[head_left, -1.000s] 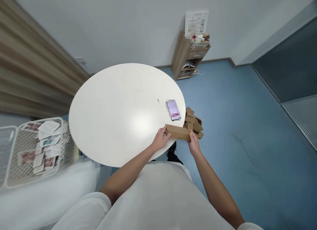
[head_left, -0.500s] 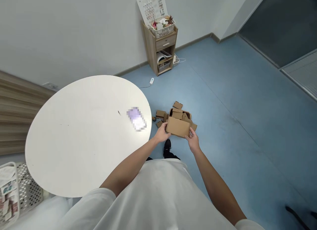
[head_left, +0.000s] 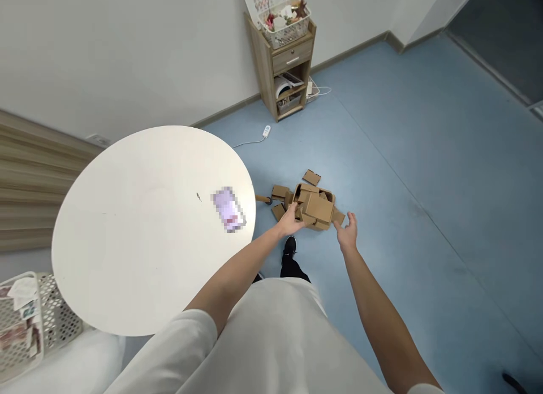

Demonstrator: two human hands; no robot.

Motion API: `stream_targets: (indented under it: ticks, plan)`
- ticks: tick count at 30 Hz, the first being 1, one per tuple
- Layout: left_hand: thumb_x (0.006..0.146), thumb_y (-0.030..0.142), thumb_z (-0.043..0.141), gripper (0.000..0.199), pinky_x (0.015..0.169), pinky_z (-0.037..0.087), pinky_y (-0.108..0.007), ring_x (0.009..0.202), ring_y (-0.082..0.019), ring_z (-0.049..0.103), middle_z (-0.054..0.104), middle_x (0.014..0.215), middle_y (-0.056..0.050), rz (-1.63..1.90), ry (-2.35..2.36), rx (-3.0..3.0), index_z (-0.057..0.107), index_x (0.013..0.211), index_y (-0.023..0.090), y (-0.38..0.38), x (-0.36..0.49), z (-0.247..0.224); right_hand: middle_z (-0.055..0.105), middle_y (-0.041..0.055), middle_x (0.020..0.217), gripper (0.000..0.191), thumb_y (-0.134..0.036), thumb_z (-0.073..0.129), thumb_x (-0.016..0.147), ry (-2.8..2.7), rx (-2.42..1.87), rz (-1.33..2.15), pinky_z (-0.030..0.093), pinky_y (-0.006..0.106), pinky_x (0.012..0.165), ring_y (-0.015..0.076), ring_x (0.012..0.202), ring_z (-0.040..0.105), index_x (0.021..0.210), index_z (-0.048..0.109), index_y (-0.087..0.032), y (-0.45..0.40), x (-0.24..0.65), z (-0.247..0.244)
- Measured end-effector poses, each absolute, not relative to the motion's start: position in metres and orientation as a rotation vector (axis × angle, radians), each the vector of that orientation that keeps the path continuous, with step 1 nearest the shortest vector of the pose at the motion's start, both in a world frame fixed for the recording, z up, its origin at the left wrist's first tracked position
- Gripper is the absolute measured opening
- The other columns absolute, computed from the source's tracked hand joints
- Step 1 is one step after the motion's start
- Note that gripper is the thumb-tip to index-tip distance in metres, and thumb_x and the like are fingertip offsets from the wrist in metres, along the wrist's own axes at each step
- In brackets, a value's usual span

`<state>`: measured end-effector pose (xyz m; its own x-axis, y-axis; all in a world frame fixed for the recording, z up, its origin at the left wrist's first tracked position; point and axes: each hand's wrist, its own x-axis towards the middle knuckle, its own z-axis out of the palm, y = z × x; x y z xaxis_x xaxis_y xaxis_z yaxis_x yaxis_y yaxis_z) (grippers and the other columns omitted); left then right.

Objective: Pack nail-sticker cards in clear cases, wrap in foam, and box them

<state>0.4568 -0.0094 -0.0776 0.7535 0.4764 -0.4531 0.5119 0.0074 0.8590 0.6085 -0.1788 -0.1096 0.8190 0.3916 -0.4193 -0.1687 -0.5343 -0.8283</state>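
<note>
Below me, a brown cardboard box (head_left: 319, 207) lies tilted on top of a pile of smaller boxes in an open carton (head_left: 331, 195) on the floor. My left hand (head_left: 291, 221) is just left of the box, fingers spread; its fingertips overlap the pile in view, and I cannot tell whether they touch anything. Off the box's right side, my right hand (head_left: 348, 233) is open with thumb and fingers apart, holding nothing. Small flat cardboard boxes lie around the carton, one behind it (head_left: 311, 177) and another to its left (head_left: 280, 192).
A round white table (head_left: 148, 224) stands on the left, carrying a blurred-out phone-shaped item (head_left: 229, 209). Against the wall is a wooden cabinet (head_left: 291, 60) with a basket on top. A white power strip (head_left: 266, 131) and cable lie on the floor. A white basket (head_left: 59, 309) sits at lower left.
Both hands have let go of the cardboard box, which now rests on the pile. My right hand has moved right, away from it. The view has shifted slightly.
</note>
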Motion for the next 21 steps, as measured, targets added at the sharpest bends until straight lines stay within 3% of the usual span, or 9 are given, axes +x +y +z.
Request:
stream_targets:
  ticks: [3,7,12,16,21]
  plan:
    - [0.066,0.035,0.066,0.081,0.093,0.038,-0.041,0.123,-0.033,0.034,0.031,0.138,-0.017,-0.124,0.887,1.662,0.027,0.134,0.014,-0.008,0.427,-0.071,0.025,0.0083,0.142,0.072,-0.036,0.058,0.066,-0.159,-2.041,0.648,0.022,0.038,0.106,0.0215,0.131,0.022,0.131,0.032,-0.021,-0.185,0.597,-0.115]
    - [0.074,0.037,0.057,0.059,0.093,0.039,-0.037,0.117,-0.027,0.044,0.043,0.131,-0.012,-0.138,0.889,1.679,0.040,0.126,0.018,-0.008,0.373,-0.055,0.039,0.0112,0.133,0.067,-0.038,0.060,0.065,-0.126,-1.972,0.645,0.031,0.039,0.101,0.0235,0.124,0.036,0.126,0.038,-0.019,-0.180,0.573,-0.112]
    - [0.075,0.035,0.055,0.049,0.086,0.044,-0.034,0.105,-0.022,0.054,0.054,0.119,-0.011,0.080,0.971,1.613,0.045,0.121,0.017,-0.006,0.296,-0.029,0.052,0.0097,0.114,0.057,-0.039,0.063,0.063,-0.229,-1.816,0.673,0.044,0.039,0.087,0.0185,0.091,0.058,0.114,0.047,-0.018,-0.143,0.534,-0.093]
    - [0.077,0.037,0.052,0.047,0.081,0.045,-0.032,0.097,-0.019,0.057,0.056,0.115,-0.011,0.247,1.063,1.566,0.046,0.119,0.018,-0.006,0.220,-0.004,0.058,0.0047,0.093,0.048,-0.040,0.064,0.063,-0.383,-1.688,0.699,0.049,0.035,0.076,0.0129,0.070,0.058,0.104,0.052,-0.018,-0.099,0.480,-0.065]
    - [0.078,0.038,0.050,0.044,0.078,0.046,-0.031,0.096,-0.018,0.057,0.056,0.113,-0.009,0.416,1.230,1.502,0.048,0.117,0.019,-0.011,0.119,0.010,0.060,0.0028,0.079,0.041,-0.041,0.063,0.066,-0.622,-1.584,0.838,0.049,0.030,0.065,0.0115,0.062,0.056,0.099,0.055,-0.018,-0.045,0.382,-0.026]
